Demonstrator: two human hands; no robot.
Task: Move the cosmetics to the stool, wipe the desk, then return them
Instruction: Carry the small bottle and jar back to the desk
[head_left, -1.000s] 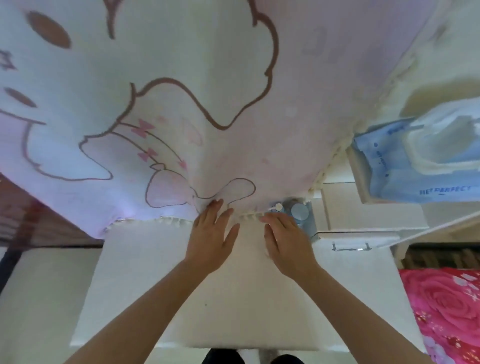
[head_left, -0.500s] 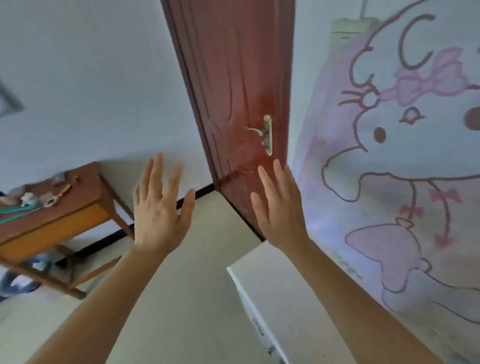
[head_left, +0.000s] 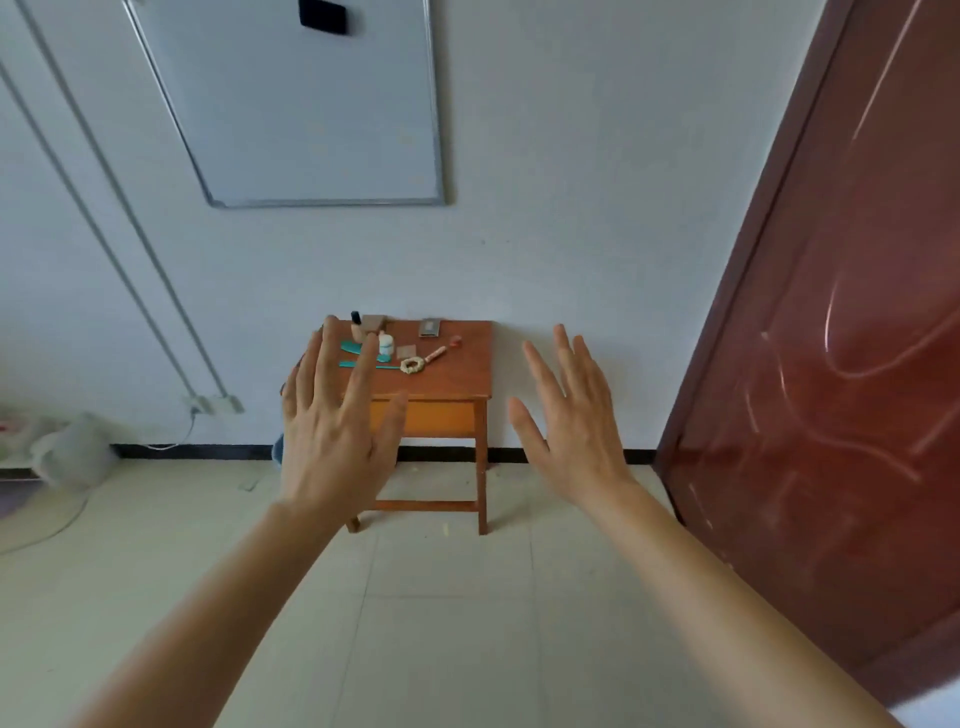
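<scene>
A small wooden desk stands against the white wall ahead, some distance away across the floor. On its top lie several cosmetics: a teal comb, a small white jar, a dark-capped bottle, a grey compact, a pink tube, a small red cap and a beige scrunchie. My left hand is raised, fingers spread and empty, and covers the desk's left side in view. To the right of the desk my right hand hovers, also spread and empty. No stool is in view.
A dark red door stands open at the right. A whiteboard hangs on the wall above the desk. A white plastic container and a cable lie on the floor at the left. Pale floor tiles stretch between me and the desk.
My view has swung left from the white cabinet and cartoon cloth, past the door, onto the wooden desk. Both hands lifted off the cabinet top and stay spread in the air.
</scene>
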